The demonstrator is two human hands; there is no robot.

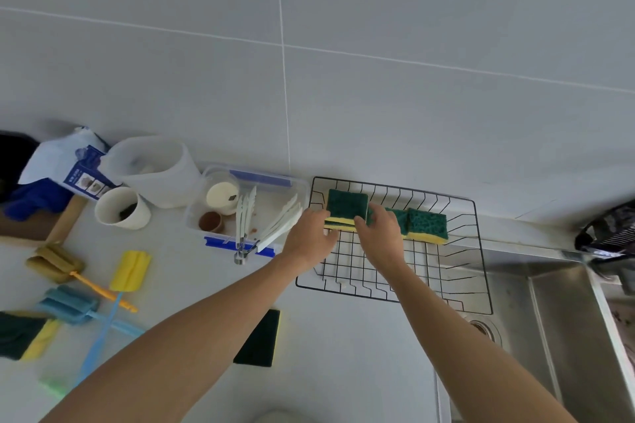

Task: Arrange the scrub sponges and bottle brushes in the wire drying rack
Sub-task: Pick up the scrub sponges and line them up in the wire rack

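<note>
Both hands reach into a black wire drying rack (pixel 395 280) at the surface's back edge, beside the sink (pixel 549 319). The left hand (pixel 311 237) and right hand (pixel 379 233) hold a green-and-yellow scrub sponge (pixel 346 209) upright, fingers closed on its sides, touching two sponges (pixel 424 225) already standing there. Bottle brushes (pixel 89 288) lie near the surface's left edge.

My pale countertop (pixel 336 354) carries the black wire rack (pixel 477 251) by the wall, its right end over the sink; a clear tub (pixel 299 189) sits just left of it; a white cup (pixel 120 208) and jug (pixel 154 172) farther left; brushes (pixel 130 269) and a dark sponge (pixel 259 338) lie nearer me.
</note>
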